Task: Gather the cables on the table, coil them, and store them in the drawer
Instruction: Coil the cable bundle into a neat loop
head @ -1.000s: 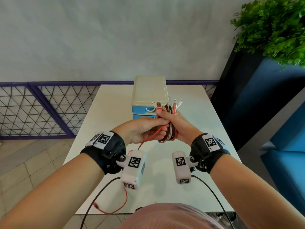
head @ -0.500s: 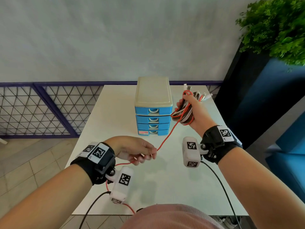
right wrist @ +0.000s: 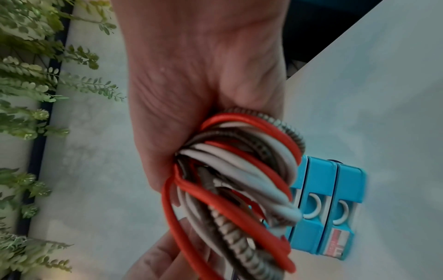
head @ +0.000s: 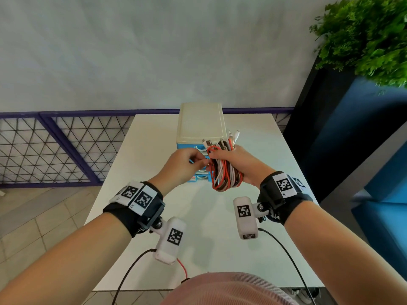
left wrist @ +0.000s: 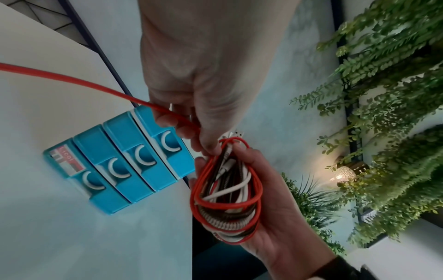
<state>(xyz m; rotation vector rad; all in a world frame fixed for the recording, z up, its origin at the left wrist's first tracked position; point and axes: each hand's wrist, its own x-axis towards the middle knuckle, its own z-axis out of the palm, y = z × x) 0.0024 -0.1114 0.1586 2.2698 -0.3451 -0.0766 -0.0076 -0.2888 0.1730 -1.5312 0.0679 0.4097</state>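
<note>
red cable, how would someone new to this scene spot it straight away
On the white table stands a blue drawer unit; just before it the right hand holds a cable bundle. The red cable is the only strand leaving that bundle, pinched by the left hand.

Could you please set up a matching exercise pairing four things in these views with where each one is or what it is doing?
Things:
1. right hand
2. left hand
3. drawer unit
4. plant

States:
A. stands at the table's far edge, all drawers closed
B. grips the coiled cable bundle
C. beyond the table, to the right
D. pinches the loose red cable

Pairs: 1-B, 2-D, 3-A, 4-C
</note>
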